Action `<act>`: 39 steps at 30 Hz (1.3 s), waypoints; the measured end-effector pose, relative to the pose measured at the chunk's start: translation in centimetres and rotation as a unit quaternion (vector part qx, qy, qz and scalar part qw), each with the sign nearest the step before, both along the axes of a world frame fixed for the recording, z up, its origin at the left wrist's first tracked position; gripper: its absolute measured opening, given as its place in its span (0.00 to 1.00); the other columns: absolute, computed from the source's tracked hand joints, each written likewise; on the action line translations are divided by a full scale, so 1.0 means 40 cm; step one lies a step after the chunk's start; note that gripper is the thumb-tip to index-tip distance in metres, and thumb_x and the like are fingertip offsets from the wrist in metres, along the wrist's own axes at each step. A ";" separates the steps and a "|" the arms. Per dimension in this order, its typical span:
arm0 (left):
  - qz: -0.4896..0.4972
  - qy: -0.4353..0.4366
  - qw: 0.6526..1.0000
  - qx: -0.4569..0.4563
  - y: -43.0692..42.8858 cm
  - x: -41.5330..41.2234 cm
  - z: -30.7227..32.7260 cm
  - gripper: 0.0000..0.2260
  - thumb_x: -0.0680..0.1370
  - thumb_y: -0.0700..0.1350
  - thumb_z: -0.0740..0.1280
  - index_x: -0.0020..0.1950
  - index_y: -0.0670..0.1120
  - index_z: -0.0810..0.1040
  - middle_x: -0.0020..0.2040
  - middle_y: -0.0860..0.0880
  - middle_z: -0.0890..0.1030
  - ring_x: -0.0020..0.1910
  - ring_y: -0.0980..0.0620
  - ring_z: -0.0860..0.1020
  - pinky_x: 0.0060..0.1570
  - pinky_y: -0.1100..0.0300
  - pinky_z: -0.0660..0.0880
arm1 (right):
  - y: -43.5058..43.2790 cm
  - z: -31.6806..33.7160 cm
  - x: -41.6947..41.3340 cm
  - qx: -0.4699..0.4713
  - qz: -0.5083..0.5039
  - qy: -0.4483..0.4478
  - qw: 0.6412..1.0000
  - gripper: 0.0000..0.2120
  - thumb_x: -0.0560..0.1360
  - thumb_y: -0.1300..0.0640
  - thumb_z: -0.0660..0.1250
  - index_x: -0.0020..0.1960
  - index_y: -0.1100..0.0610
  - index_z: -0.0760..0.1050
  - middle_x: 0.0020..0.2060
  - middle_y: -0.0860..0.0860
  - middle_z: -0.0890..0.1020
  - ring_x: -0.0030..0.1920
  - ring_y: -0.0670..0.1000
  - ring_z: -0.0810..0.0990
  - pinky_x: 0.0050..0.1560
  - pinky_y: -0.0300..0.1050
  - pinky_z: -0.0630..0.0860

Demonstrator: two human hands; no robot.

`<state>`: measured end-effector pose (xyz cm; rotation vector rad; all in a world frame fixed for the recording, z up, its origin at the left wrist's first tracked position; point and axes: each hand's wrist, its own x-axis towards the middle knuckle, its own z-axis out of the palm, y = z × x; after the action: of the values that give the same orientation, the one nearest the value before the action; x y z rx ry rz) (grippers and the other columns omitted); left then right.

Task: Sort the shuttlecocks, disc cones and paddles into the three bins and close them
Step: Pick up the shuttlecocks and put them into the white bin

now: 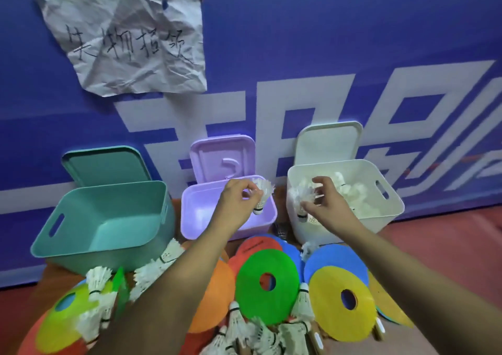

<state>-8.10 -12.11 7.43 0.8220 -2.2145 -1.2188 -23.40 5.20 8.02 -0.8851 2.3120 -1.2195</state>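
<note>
Shuttlecock [262,195] pinched in left hand [239,196] fingertips, cork down, above purple bin [194,219]. Second shuttlecock [300,202] clamped in right hand [327,201] curled fingers over white bin [380,220], lids open.

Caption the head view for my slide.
Left hand holds one shuttlecock over purple bin, right hand a second shuttlecock over white bin.

Teal bin [81,240] at nine o'clock, purple bin [201,213] in the middle, white bin [375,221] at three o'clock. Green disc cone [255,300] and yellow disc cone [326,311] near six o'clock. White shuttlecocks [95,276] with black bands.
</note>
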 end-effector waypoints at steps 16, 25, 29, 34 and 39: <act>0.058 -0.011 0.996 -0.063 0.216 -0.403 -0.218 0.05 0.71 0.38 0.72 0.40 0.47 0.78 0.54 0.53 0.71 0.52 0.52 0.77 0.57 0.58 0.74 | 0.084 -0.201 -0.493 0.157 0.056 0.136 0.977 0.35 0.72 0.61 0.65 0.76 0.56 0.57 0.75 0.58 0.59 0.73 0.59 0.62 0.71 0.54 0.64; -0.169 -0.209 0.949 -0.166 0.191 -0.505 -0.323 0.14 0.78 0.35 0.60 0.63 0.41 0.74 0.78 0.49 0.57 0.75 0.50 0.61 0.69 0.65 0.58 | 0.152 -0.304 -0.484 0.206 0.100 0.132 0.965 0.29 0.76 0.50 0.63 0.74 0.59 0.61 0.75 0.60 0.60 0.76 0.57 0.56 0.74 0.49 0.57; -0.161 -0.190 0.960 -0.130 0.171 -0.512 -0.290 0.14 0.78 0.37 0.61 0.62 0.43 0.76 0.76 0.45 0.62 0.73 0.47 0.64 0.72 0.62 0.58 | 0.147 -0.289 -0.481 0.173 0.092 0.160 0.967 0.28 0.75 0.51 0.64 0.73 0.59 0.64 0.74 0.60 0.63 0.75 0.57 0.60 0.73 0.51 0.59; -0.054 -0.092 0.986 -0.126 0.133 -0.402 -0.195 0.08 0.76 0.40 0.65 0.55 0.45 0.78 0.57 0.49 0.73 0.51 0.54 0.73 0.59 0.63 0.68 | 0.126 -0.218 -0.396 0.087 0.098 0.167 0.977 0.24 0.74 0.53 0.65 0.68 0.59 0.69 0.65 0.56 0.70 0.67 0.56 0.69 0.67 0.51 0.68; -0.068 -0.093 0.988 -0.103 0.128 -0.204 -0.199 0.06 0.76 0.39 0.65 0.50 0.45 0.79 0.49 0.49 0.75 0.46 0.56 0.76 0.50 0.66 0.71 | 0.145 -0.204 -0.209 0.051 0.133 0.129 0.981 0.19 0.74 0.55 0.66 0.64 0.58 0.71 0.59 0.53 0.71 0.61 0.53 0.71 0.62 0.45 0.69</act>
<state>-16.27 -6.99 -0.54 0.7375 -2.5334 -0.9842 -31.78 10.99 -0.14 -1.3325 2.3274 -0.9104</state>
